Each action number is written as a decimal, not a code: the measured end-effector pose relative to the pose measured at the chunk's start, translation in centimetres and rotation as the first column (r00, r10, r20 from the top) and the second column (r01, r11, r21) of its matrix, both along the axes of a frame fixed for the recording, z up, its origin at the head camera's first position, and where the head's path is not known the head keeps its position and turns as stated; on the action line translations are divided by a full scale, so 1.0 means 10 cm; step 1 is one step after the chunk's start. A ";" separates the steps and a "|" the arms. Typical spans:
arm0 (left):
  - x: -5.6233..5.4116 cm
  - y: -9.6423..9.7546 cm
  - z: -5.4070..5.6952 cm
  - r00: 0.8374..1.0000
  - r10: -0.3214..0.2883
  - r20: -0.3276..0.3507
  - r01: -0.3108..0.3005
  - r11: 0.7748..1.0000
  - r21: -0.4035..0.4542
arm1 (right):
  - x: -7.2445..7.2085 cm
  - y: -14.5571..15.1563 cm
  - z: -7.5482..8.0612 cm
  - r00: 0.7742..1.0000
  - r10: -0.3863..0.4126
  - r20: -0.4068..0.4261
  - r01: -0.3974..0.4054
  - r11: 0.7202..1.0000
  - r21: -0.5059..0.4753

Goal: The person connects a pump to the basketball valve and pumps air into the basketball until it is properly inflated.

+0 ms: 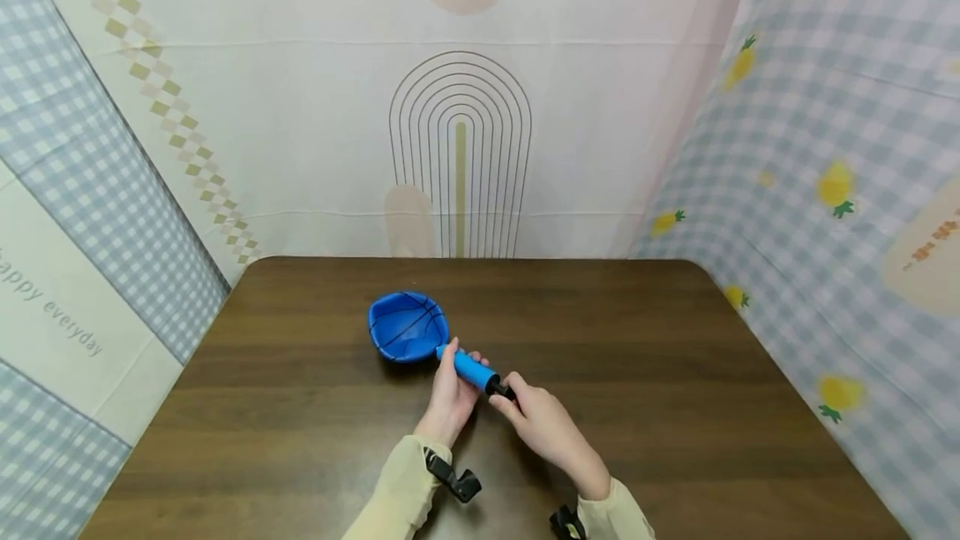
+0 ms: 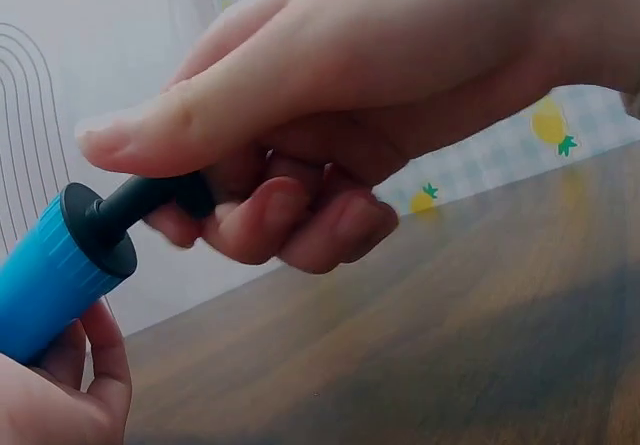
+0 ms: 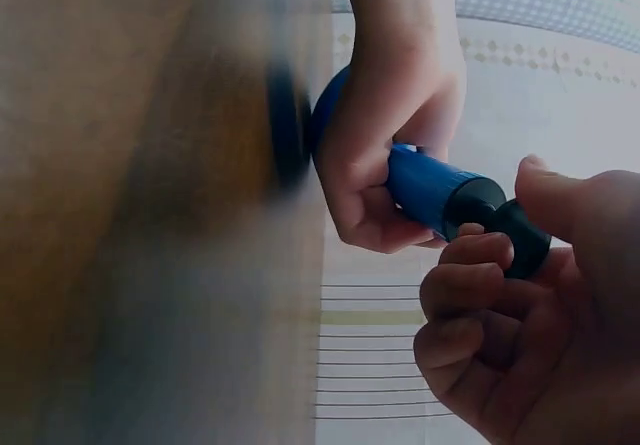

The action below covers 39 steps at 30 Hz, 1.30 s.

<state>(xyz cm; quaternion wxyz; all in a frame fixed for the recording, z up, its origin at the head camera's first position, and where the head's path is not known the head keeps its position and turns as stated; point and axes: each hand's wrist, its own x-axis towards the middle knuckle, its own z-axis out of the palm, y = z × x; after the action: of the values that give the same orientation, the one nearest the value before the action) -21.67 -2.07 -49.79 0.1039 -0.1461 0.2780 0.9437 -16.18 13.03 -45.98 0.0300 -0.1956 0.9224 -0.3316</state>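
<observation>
A blue ball with black lines point(image 1: 405, 327), caved in like a bowl, sits on the table left of the hands. A blue hand pump point(image 1: 474, 371) has its tip end up against the ball's near right side. Around the pump's barrel curls my left hand point(image 1: 450, 402). My right hand point(image 1: 546, 423) grips the black pump handle point(image 3: 527, 240), its thumb along one side and fingers bent round the other. Only a short length of black rod shows between barrel and handle in the left wrist view. The left hand hides where the pump meets the ball.
The brown wooden table point(image 1: 637, 332) has rounded far corners. A pale printed curtain point(image 1: 315, 123) hangs behind it, with checked cloth point(image 1: 787, 232) to the right and more checked cloth to the left. A black strap point(image 1: 452, 476) sits on the left wrist.
</observation>
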 end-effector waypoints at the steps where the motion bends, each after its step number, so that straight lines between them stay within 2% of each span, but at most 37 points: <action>1: 0.00 0.00 -0.01 1.000 0.000 -0.004 0.000 1.000 -0.001 | 0.02 0.01 0.00 1.000 -0.002 -0.013 0.002 1.000 0.008; 4: -0.02 -0.01 -0.03 1.000 -0.001 -0.002 0.001 1.000 -0.009 | 0.10 0.06 0.05 0.999 -0.006 -0.044 0.007 1.000 0.022; 7: -0.05 -0.03 -0.04 1.000 0.006 0.001 -0.006 1.000 -0.014 | 0.21 0.14 0.18 0.998 -0.019 -0.066 0.021 0.999 0.030; 12: -0.07 -0.06 0.01 0.999 0.038 0.020 -0.039 0.999 0.035 | 0.43 0.33 0.44 0.994 -0.098 -0.047 0.099 0.995 0.003; 15: -0.06 -0.05 0.02 0.999 0.036 0.027 -0.037 0.998 0.054 | 0.50 0.43 0.51 0.992 -0.121 -0.040 0.121 0.993 -0.001; 18: -0.06 -0.03 0.02 0.999 0.040 0.031 -0.041 0.998 0.040 | 0.47 0.48 0.50 0.993 -0.117 -0.020 0.117 0.993 -0.011; 21: -0.06 0.00 0.03 0.998 0.056 0.025 -0.057 0.998 0.014 | 0.34 0.41 0.44 0.990 -0.140 0.007 0.140 0.990 -0.024; 25: -0.04 0.04 0.04 0.997 0.072 0.041 -0.072 0.997 0.007 | 0.16 0.16 0.30 0.990 -0.135 0.040 0.135 0.991 0.001; 30: -0.01 0.04 0.03 0.996 0.063 0.063 -0.067 0.996 0.059 | 0.03 -0.14 0.19 0.997 -0.076 0.014 0.075 0.996 0.038; 34: -0.04 0.02 0.06 0.997 0.060 0.054 -0.063 0.997 0.052 | 0.00 -0.17 0.19 0.998 -0.060 0.019 0.060 0.998 0.016; 39: -0.07 -0.02 0.06 0.996 0.059 0.062 -0.060 0.998 0.014 | 0.09 -0.08 0.22 0.996 -0.074 -0.039 0.074 0.997 0.003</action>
<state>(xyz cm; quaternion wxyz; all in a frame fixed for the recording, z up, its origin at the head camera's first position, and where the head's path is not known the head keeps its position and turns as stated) -22.37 -2.25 -49.20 0.0854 -0.1825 0.2629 0.9436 -15.27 12.27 -43.79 0.0001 -0.1677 0.9302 -0.3266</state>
